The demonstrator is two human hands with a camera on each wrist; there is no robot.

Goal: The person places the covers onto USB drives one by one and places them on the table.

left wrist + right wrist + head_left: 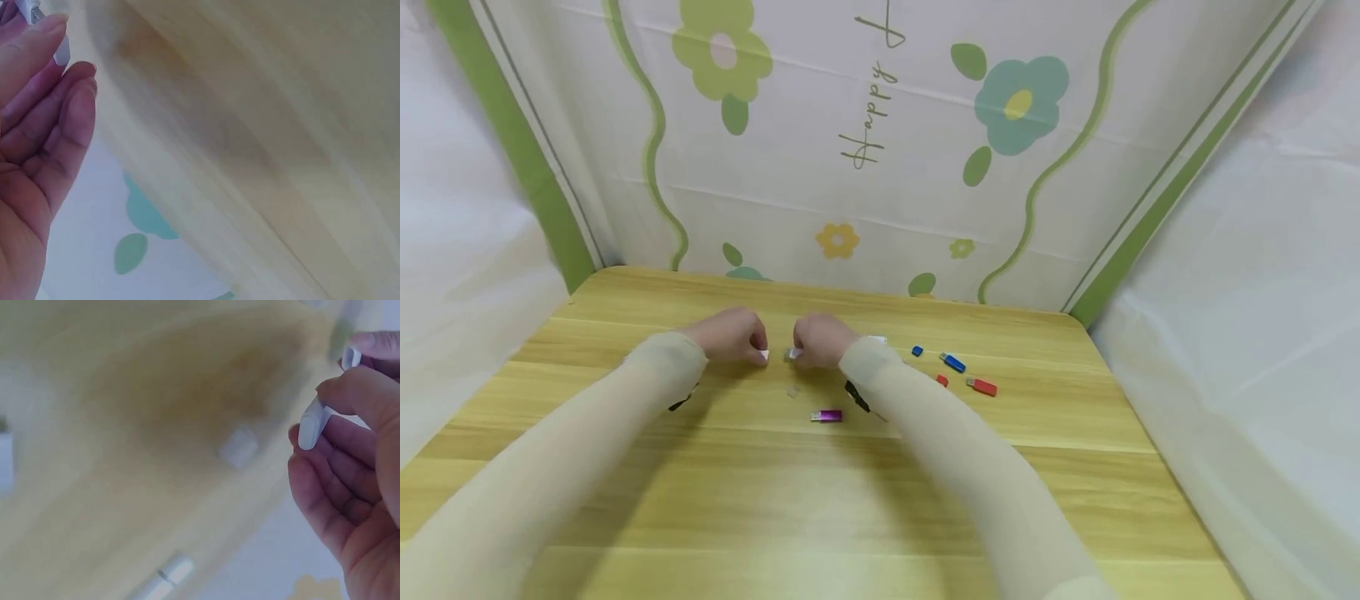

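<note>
Worktop, head view: white cap in left hand, white stick in right hand, fingers pinching both; connector toward white cap, probably for lining up. Nearer, pale cap and purple stick; sleeve partly across red cap. Left wrist: fingertip hold on white cap, likely to keep opening free. Right wrist: grip on white stick's body, connector out of sight.

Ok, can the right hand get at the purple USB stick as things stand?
Probably not yet: the right hand is pinching a white USB stick. Otherwise the purple USB stick looks within reach, lying nearby with nothing visible between them.
</note>
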